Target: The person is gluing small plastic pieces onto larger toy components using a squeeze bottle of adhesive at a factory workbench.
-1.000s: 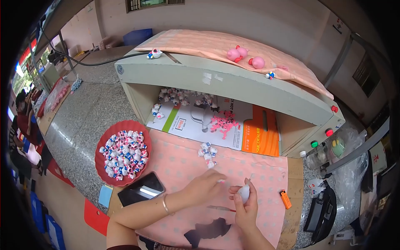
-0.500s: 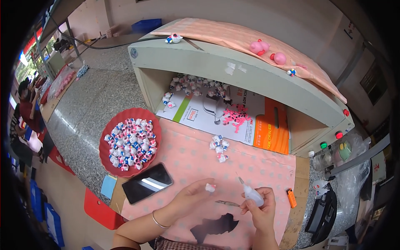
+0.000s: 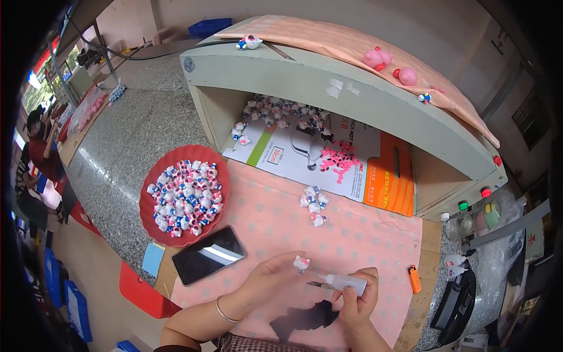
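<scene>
Fig [image 3: 301,264] & bottle [image 3: 348,284], lower ctr of frame.
L hand [image 3: 271,279], part open, pinches fig; R hand [image 3: 360,300] curled rnd bottle, pointing it twd fig.

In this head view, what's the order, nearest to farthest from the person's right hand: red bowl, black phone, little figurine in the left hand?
1. Little figurine: just left of the right hand, in the left hand.
2. Black phone: farther left, on the pink cloth's edge.
3. Red bowl: farthest, beyond the phone.
</scene>
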The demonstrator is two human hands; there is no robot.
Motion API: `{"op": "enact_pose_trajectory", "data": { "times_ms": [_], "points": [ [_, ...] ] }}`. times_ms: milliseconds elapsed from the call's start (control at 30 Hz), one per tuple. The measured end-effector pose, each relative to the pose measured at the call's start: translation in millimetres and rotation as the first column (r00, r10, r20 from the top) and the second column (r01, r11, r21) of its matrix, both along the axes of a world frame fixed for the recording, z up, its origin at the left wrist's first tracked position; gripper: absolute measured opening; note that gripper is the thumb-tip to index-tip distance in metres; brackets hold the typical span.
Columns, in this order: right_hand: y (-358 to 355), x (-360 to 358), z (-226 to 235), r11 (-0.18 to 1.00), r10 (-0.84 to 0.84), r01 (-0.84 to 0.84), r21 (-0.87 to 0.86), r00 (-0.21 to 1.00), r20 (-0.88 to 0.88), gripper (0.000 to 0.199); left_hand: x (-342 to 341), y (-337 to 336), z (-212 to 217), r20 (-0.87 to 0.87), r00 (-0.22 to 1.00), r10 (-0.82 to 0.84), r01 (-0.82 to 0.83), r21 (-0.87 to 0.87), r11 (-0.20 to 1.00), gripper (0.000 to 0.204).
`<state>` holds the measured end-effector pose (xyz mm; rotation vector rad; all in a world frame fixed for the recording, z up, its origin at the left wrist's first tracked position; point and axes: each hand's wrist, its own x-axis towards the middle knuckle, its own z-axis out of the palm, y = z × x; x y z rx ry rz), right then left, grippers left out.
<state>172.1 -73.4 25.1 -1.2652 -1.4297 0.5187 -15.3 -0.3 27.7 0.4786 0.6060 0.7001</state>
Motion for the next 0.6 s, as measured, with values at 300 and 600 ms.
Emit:
{"op": "enact_pose_trajectory", "data": {
  "times_ms": [300, 600],
  "points": [
    [9.6, -4.1, -17.0, 1.000, 0.000, 0.000, 0.005, 0.996, 0.086, 0.018, -3.2, 6.5, -19.6, 0.025, 1.000, -0.016, 0.015, 0.031, 0.999, 0.033],
    [9.8, -6.4, -21.9, 1.000, 0.002, -0.004, 0.023, 0.998, 0.069, 0.021, -4.3, 6.4, -20.5, 0.018, 1.000, -0.011, 0.010, 0.039, 0.999, 0.034]
  ]
}}
